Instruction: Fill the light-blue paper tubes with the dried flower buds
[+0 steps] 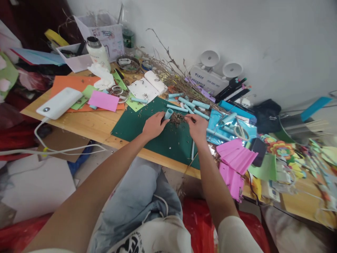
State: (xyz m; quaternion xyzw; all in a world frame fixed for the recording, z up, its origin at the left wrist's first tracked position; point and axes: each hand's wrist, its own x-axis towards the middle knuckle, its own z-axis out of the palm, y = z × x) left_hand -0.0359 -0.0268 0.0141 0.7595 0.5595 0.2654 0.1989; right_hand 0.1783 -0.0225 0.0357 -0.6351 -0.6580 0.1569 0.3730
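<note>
My left hand [154,125] is closed around a light-blue paper tube [169,113], whose open end faces up toward me. Beside the tube lies a small heap of brown dried plant bits [178,118] on a dark green mat [168,144]. At the heap's right edge my right hand [197,127] is closed in a pinch, thumb against fingers. What sits in that pinch is too small to make out. Several more light-blue paper tubes [201,104] lie just behind the heap, at the mat's far edge.
Dry twigs [179,75] lean along the wall behind the mat. To the left are a white power bank [59,102], a pink paper sheet [104,101] and a white bottle [98,54]. At right lie scissors [240,131], folded magenta paper [234,158] and paper flowers [281,150].
</note>
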